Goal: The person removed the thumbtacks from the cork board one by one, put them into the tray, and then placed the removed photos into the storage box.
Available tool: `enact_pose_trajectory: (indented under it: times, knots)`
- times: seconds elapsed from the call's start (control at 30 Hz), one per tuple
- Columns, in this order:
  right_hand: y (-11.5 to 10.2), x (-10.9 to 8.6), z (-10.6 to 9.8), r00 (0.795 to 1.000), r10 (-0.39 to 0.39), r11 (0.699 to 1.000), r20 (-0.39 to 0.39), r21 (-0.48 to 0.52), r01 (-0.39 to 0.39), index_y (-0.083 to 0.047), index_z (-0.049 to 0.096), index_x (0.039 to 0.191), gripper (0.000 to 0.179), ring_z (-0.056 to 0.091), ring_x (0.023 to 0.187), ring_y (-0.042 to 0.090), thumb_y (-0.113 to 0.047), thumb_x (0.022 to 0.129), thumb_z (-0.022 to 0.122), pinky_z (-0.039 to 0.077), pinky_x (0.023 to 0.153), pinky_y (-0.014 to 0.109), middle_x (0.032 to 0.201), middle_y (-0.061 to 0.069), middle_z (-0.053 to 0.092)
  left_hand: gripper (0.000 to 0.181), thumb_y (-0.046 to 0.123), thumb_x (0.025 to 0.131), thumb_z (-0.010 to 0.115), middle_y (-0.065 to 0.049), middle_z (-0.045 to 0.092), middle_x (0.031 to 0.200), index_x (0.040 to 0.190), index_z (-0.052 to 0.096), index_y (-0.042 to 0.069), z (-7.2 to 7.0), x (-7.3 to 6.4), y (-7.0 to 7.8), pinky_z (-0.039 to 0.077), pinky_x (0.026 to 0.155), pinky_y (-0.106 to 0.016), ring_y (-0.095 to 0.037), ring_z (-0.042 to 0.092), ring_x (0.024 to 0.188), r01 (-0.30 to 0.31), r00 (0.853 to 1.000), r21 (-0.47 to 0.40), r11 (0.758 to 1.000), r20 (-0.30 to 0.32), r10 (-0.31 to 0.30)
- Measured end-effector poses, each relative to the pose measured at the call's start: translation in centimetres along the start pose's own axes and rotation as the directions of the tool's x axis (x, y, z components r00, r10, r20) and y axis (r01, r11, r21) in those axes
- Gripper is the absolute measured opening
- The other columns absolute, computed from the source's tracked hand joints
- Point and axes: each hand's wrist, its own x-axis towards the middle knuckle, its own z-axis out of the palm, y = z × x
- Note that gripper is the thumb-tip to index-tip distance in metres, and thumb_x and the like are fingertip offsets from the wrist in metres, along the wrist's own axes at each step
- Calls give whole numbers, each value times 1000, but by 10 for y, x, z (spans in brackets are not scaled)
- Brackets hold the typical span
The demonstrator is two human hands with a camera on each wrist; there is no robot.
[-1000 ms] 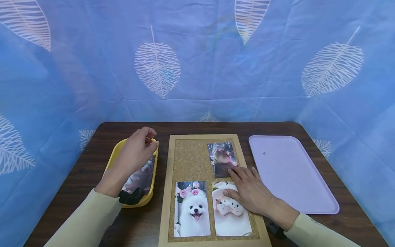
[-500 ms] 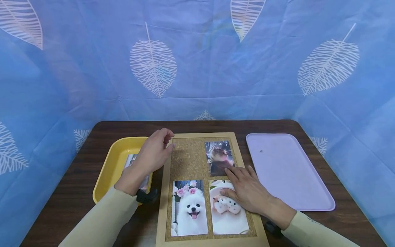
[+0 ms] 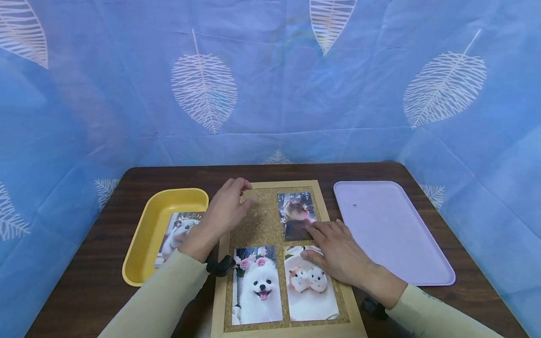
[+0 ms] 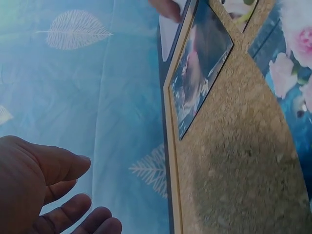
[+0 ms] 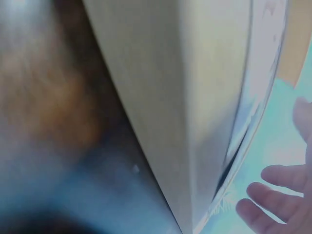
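Observation:
A wood-framed cork board (image 3: 253, 225) lies on the table. My left hand (image 3: 226, 209) hovers over its upper left part. In the left wrist view, that hand's fingers (image 4: 70, 209) are loosely bent, with nothing between them. My right hand (image 3: 342, 256) lies over the board's right edge, fingertips at the lower right corner of a dark animal photo (image 3: 295, 211). Its thumb lies over the top of a photo of two hamsters (image 3: 313, 300). To the left of that is a white dog photo (image 3: 258, 300). In the right wrist view, the fingers (image 5: 273, 204) are spread and extended.
To the left of the board stands a yellow tray (image 3: 141, 239) with a photo of a white animal (image 3: 177, 234) in it. A light purple tray (image 3: 393, 230) lies to the right. Behind the dark wooden table (image 3: 296, 172) hangs a blue leaf-patterned cloth (image 3: 253, 94).
My left hand has moved right, from above the yellow tray to over the cork board, uncovering the photo in the tray. My right hand has stayed in place on the board.

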Motion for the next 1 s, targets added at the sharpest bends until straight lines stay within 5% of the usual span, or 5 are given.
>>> enact_pose_trajectory:
  times: [0.2, 0.37, 0.67, 1.0]
  knots:
    - [12, 13, -6, 993, 8, 1000, -121, -20, -10, 2, 69, 129, 51, 61, 121, 38, -37, 97, 77, 48, 106, 60, 129, 19, 68, 30, 24, 106, 66, -10, 60, 136, 134, 62, 12, 17, 10, 5, 57, 93, -45, -24, 62, 100, -16, 1000, 30, 999, 23, 15]
    - [25, 32, -15, 988, 38, 999, -147, -7, -40, 2, 71, 126, 43, 61, 116, 39, -29, 97, 77, 51, 98, 59, 123, 19, 69, 31, 24, 105, 67, -10, 60, 135, 134, 62, 14, 32, 20, 11, 57, 91, -43, -23, 61, 98, -40, 996, 64, 997, 87, 34]
    - [45, 77, -27, 989, 127, 992, -72, 31, -125, 2, 70, 129, 40, 60, 118, 42, -24, 99, 74, 50, 97, 62, 127, 21, 68, 40, 27, 102, 72, -9, 58, 143, 138, 63, 12, 56, 37, 15, 51, 109, -49, -28, 58, 130, -106, 977, 103, 989, 197, 84]
    - [53, 115, -22, 974, 223, 974, 36, 25, -224, -3, 71, 131, 39, 59, 123, 40, -26, 100, 73, 48, 101, 63, 127, 17, 70, 57, 38, 99, 76, -11, 55, 146, 147, 57, 12, 75, 47, 16, 51, 109, -49, -30, 57, 132, -127, 957, 114, 985, 277, 91]
